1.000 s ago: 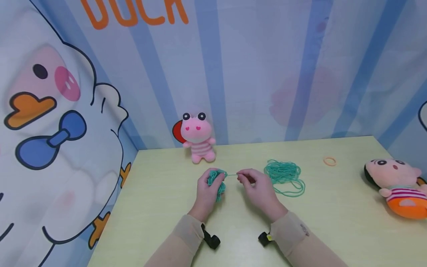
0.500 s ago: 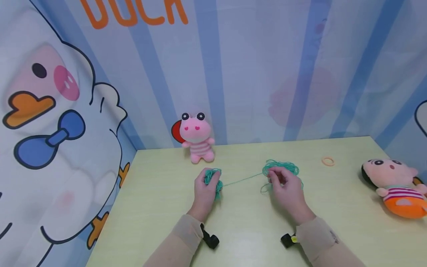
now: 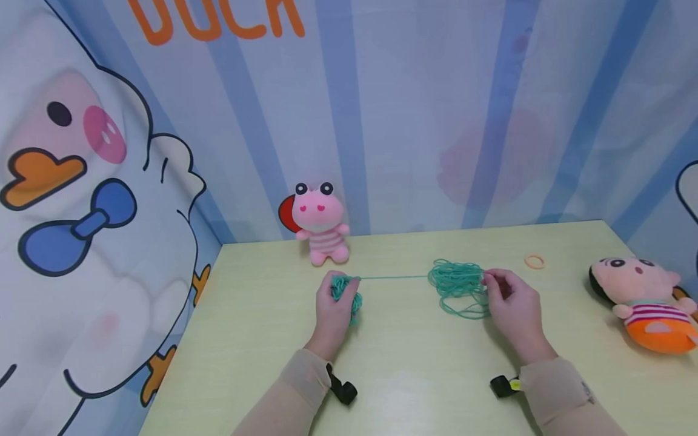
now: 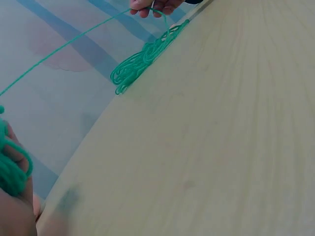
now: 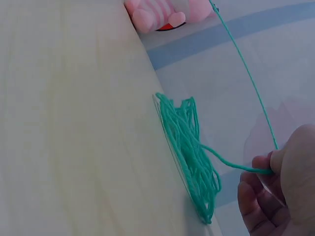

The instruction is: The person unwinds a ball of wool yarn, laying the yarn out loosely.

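Observation:
My left hand (image 3: 334, 312) grips a small bundle of green yarn (image 3: 355, 303), its thumb pressed over the strands. From that bundle a single taut strand (image 3: 392, 277) runs rightward to my right hand (image 3: 515, 306), which pinches it between thumb and fingertips. Under the strand, a looser pile of green yarn (image 3: 457, 280) lies on the table, just left of the right hand. In the right wrist view, another length of yarn (image 5: 229, 163) leads from the pile up to the pinching fingers (image 5: 266, 160).
A pink striped plush toy (image 3: 322, 227) sits at the table's back edge. An orange ring (image 3: 534, 261) lies at the back right, and another plush doll (image 3: 657, 306) lies on its back at the far right. Behind the table (image 3: 245, 339) hangs a printed curtain (image 3: 403, 121).
My right hand has moved rightward, past the yarn pile, drawing a longer strand out between the hands. The left hand has stayed in nearly the same place with its bundle.

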`<state>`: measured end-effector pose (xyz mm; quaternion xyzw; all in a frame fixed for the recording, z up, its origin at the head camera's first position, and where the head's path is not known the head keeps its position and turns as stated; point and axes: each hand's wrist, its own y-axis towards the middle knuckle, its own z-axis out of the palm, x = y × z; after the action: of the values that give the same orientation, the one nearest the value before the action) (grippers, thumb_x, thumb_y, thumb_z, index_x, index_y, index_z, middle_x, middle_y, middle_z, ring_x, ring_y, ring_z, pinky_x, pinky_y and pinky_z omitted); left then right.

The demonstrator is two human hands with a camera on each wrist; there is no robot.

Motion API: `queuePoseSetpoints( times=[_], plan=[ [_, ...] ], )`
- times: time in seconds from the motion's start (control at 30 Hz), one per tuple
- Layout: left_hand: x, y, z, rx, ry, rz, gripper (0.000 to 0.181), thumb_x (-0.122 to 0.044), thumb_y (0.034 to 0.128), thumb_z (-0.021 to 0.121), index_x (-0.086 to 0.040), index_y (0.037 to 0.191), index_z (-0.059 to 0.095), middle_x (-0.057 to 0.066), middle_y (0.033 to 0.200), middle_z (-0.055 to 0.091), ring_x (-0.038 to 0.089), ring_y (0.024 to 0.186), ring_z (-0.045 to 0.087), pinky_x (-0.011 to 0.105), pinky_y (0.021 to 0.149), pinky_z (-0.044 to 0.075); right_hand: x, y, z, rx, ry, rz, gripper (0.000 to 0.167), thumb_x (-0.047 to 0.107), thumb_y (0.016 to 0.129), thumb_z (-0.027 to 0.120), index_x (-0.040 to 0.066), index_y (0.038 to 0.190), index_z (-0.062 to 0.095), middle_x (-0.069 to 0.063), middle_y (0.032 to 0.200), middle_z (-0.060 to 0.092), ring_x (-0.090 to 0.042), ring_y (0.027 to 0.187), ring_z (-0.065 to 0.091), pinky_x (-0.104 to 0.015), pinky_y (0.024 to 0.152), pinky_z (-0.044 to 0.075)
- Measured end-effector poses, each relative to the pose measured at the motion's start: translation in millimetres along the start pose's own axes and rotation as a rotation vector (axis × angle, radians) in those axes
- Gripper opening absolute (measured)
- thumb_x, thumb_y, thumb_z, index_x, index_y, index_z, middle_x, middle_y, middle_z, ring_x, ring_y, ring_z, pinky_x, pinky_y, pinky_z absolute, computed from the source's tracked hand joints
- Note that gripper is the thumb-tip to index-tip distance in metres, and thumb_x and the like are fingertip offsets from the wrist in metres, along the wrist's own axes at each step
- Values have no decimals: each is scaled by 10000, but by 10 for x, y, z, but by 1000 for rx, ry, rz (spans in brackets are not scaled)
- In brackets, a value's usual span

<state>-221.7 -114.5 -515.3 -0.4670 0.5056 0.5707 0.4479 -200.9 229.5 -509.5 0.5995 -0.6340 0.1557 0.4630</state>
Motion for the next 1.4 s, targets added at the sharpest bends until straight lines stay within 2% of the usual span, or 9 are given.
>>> queuePoseSetpoints(
  times=[0.2,0.4,0.6,0.7,0.83,0.97,1.1,1.23,1.4],
  plan=[
    [4,17,-4,-43,36,48,123,-218,1071,729,-109,1107,686,-62,758,633,71,579,557,210,506,481,-121,51,-79,76,-141,53,258,229,1114,638,34,1218,770,-184,1073,788,-241,904,660,-223,720,484],
    [17,26,-2,-53,48,87,106,-189,1064,730,-87,1061,705,-70,731,626,58,568,546,197,529,476,-175,72,-102,155,-230,60,249,208,1090,658,15,1179,787,-198,1076,781,-280,888,686,-345,743,508],
    [35,21,-9,-37,45,91,174,-177,1055,739,-83,963,625,-79,684,584,65,552,520,197,545,473,-161,79,-119,271,-275,84,288,210,1077,674,-19,1214,782,-269,1169,728,-376,993,682,-536,845,565],
    [31,16,-6,-20,55,88,190,-193,1056,740,-90,960,613,-72,694,566,71,583,520,201,593,480,-146,73,-102,256,-273,76,307,216,1082,658,-19,1249,761,-273,1188,697,-374,987,675,-497,818,556],
    [25,5,-4,7,59,81,184,-222,1072,723,-113,969,616,-72,715,555,81,616,523,207,629,479,-40,39,-50,166,-229,28,302,232,1099,635,0,1259,744,-243,1216,682,-332,942,657,-370,753,513],
    [28,0,0,27,44,81,179,-218,1080,711,-111,973,615,-75,727,565,80,618,528,208,610,481,170,-9,103,124,-116,-109,234,173,1088,670,7,1227,759,-184,1186,727,-298,949,681,-343,763,578],
    [28,0,2,49,21,77,169,-190,1074,709,-99,976,606,-67,720,582,74,589,530,208,565,485,400,-93,368,234,15,-252,266,125,1075,704,1,1307,745,-163,1261,771,-331,1074,764,-470,914,673],
    [23,-4,-3,94,-12,60,141,-180,1072,708,-106,1006,608,-55,736,603,86,581,559,220,553,512,636,-175,663,382,77,-288,362,174,1099,687,39,1435,696,-144,1430,738,-351,1255,748,-529,1059,630],
    [23,-14,-6,125,-59,30,101,-147,1073,693,-90,1049,612,-30,783,637,111,589,590,234,553,538,885,-239,973,491,89,-282,414,210,1114,667,60,1499,656,-131,1487,715,-358,1304,733,-528,1121,599]
  ],
)
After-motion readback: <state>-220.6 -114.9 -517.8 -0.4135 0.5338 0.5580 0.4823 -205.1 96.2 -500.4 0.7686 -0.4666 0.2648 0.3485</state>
